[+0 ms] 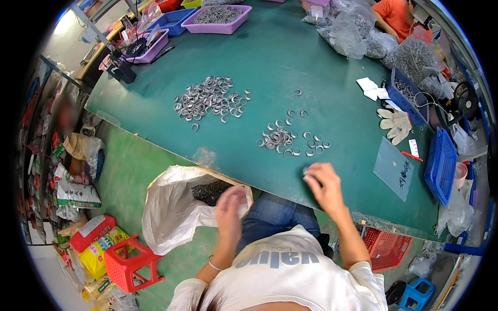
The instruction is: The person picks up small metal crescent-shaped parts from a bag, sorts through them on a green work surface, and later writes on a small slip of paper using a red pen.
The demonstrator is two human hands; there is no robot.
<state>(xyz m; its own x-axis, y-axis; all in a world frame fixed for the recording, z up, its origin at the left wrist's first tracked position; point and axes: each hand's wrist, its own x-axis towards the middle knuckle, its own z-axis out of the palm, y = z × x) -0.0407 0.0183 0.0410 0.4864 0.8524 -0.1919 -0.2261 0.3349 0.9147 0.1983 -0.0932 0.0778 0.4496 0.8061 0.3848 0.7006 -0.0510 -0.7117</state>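
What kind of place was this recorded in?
Probably a small-parts workshop or factory sorting station: loose metal rings are heaped on a green worktable, with a purple tray of metal pieces and bulging clear bags around its edges.

Extends R forearm (350, 236) fwd-L; points R hand (322, 185) likewise, w/ bent fingers (326, 170) and thumb (312, 182) close by. Angles L forearm (224, 246) fwd-R; holds L hand (230, 205) well apart from R, motion-blurred, exact pose unclear.
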